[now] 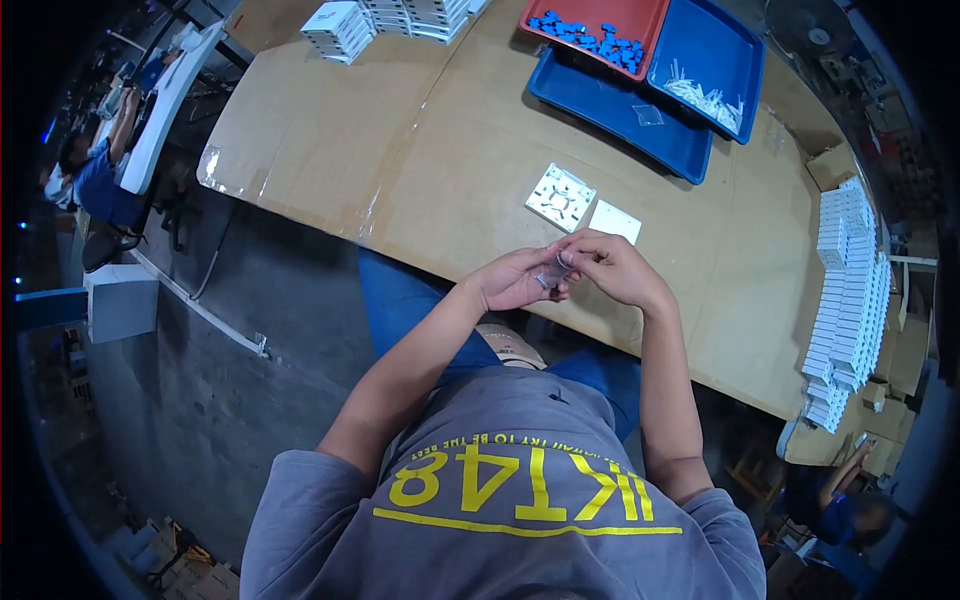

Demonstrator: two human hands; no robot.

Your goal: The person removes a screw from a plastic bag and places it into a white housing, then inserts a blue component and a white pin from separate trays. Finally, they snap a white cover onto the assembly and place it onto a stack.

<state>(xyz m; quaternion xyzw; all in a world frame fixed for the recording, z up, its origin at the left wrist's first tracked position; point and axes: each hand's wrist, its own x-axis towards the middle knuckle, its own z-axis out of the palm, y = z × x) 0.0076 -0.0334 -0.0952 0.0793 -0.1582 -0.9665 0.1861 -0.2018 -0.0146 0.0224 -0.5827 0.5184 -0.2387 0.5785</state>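
Above the table's near edge, my left hand (519, 279) is turned palm up with its fingers curled round a small clear plastic bag (549, 274). My right hand (613, 265) pinches the upper edge of the same bag between thumb and forefinger. Something small seems to lie inside the bag, too small to name. Just beyond my hands a square white plate with dark slots (561, 198) lies on the table. Beside it is a plain white square piece (614, 222), partly behind my right hand.
A red tray (640, 20) of blue parts, a blue tray (745, 60) of white sticks and a lower blue tray (600, 115) stand at the back. White stacks are at the back left (337, 32) and right edge (845, 300). People sit at both sides.
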